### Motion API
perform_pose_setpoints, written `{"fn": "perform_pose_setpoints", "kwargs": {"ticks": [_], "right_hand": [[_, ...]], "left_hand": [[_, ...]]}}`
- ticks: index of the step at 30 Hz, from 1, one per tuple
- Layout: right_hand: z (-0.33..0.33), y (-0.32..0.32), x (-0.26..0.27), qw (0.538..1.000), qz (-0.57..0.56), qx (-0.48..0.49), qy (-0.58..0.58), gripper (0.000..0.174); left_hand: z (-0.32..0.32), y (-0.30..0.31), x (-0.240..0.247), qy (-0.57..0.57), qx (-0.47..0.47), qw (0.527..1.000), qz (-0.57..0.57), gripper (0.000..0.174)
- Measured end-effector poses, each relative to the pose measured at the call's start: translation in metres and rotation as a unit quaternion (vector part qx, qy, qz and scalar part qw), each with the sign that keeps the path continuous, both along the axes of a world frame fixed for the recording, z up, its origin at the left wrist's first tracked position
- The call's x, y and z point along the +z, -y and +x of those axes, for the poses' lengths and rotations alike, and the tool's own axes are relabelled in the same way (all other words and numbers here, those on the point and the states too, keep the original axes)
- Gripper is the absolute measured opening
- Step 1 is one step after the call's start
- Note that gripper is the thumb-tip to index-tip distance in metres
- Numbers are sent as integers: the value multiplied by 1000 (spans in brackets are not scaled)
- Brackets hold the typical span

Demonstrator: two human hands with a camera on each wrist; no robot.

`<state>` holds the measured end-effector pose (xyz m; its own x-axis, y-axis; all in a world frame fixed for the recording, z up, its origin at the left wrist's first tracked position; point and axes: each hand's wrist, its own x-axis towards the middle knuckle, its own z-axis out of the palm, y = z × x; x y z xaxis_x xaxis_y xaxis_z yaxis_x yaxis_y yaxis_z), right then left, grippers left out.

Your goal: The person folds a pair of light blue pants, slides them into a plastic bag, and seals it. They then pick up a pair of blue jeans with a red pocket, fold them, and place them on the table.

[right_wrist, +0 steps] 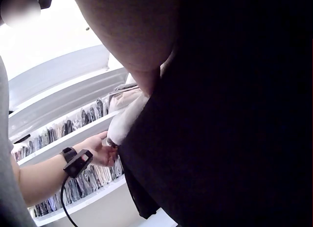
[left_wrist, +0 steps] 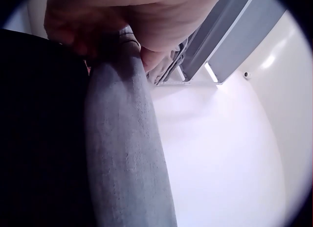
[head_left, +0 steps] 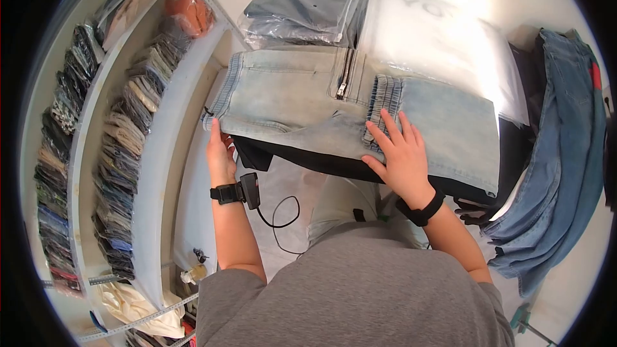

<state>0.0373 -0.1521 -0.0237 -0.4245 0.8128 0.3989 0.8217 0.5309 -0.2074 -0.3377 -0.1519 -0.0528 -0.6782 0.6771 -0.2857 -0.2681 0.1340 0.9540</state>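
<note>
Light-washed denim pants [head_left: 270, 93] lie in front of me, with a gathered elastic waistband at the left and a metal zipper [head_left: 345, 77] near the middle. One leg is folded back over them, its elastic cuff [head_left: 384, 106] on top. My left hand [head_left: 222, 153] pinches the waistband's near corner, thumb on top and fingers underneath. In the left wrist view, that hand [left_wrist: 142, 21] holds the denim's edge [left_wrist: 124, 139]. My right hand [head_left: 405, 159] rests with spread fingers on the folded leg, fingertips at the cuff. Black fabric [head_left: 308, 164] hangs below the denim's near edge.
Grey clothes in clear bags [head_left: 302, 0] are stacked behind the pants, beside a white plastic bag [head_left: 430, 32]. Blue jeans [head_left: 559, 148] drape at the right. Shelves [head_left: 151, 173] of bagged garments line the left. A cable [head_left: 276, 225] hangs from the left wrist camera.
</note>
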Motion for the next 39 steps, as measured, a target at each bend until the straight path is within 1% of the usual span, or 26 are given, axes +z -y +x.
{"fn": "perform_pose_setpoints", "kwargs": {"ticks": [1,6,7,9,10,12,14,16,18,20,21,22,23,24,25,26,28,29,30,31,32,34,35,36,38,39], "right_hand": [[0,0,0,1000,0,0,0,54],[0,1,-1,1000,3,-1,-2,54],[0,1,-1,1000,3,-3,0,54],[0,1,-2,1000,1,-2,-2,54],[1,0,-2,1000,1,-2,-3,54],[2,0,-2,1000,-1,-5,-10,55],[3,1,-3,1000,-4,-10,-15,55],[3,1,-3,1000,-4,1,-25,55],[4,1,-3,1000,-3,-13,-27,55],[5,2,-4,999,3,6,-43,58],[6,2,-6,999,-1,4,-45,58],[6,2,-7,999,0,-9,-44,58],[5,2,-8,999,0,-8,-48,58],[6,2,-7,999,1,-6,-51,58],[6,3,-6,998,7,-5,-65,53],[9,3,-5,998,10,-15,-63,53],[14,4,-4,999,-24,7,36,49],[9,-9,-78,895,-83,112,-425,45],[10,-9,-77,895,-80,108,-425,45],[11,-8,-76,902,-78,102,-412,45],[12,-7,-73,909,-76,97,-399,44],[15,-8,-63,921,-68,86,-375,44],[15,-7,-58,926,-64,78,-364,44],[16,-5,-53,931,-62,71,-353,44],[18,1,-44,940,-60,55,-332,44],[19,4,-39,944,-59,47,-321,43]], "left_hand": [[2,-5,1,-1,-3,1000,0,44],[-4,-18,3,3,-24,999,46,27],[-2,-19,3,2,-24,999,45,27],[6,-22,8,12,32,992,120,22],[11,-24,15,10,27,992,121,22],[24,-26,37,-12,58,974,218,23],[53,-25,77,-16,59,970,235,25],[80,-23,110,-54,53,948,309,26],[119,-19,142,-61,47,944,319,26],[155,-19,162,-67,41,940,332,26],[171,-20,169,-121,21,930,347,25],[186,-20,172,-174,3,916,361,25],[202,-22,174,-256,-46,888,380,23],[218,-22,174,-250,-56,887,383,23],[236,-20,174,-342,-117,856,370,23],[255,-18,174,-431,-174,811,355,23],[296,-19,163,-388,-297,830,268,29],[315,-21,152,-439,-371,749,329,34],[330,-24,140,-483,-436,655,383,39],[338,-22,128,-388,-586,623,344,42],[342,-20,122,-281,-715,570,292,46],[333,-14,115,-367,-756,457,291,49],[326,-10,115,-380,-733,462,324,51],[316,-10,115,-379,-736,459,323,51],[292,-11,116,-434,-682,486,331,56],[278,-9,119,-474,-661,492,310,58]]}}
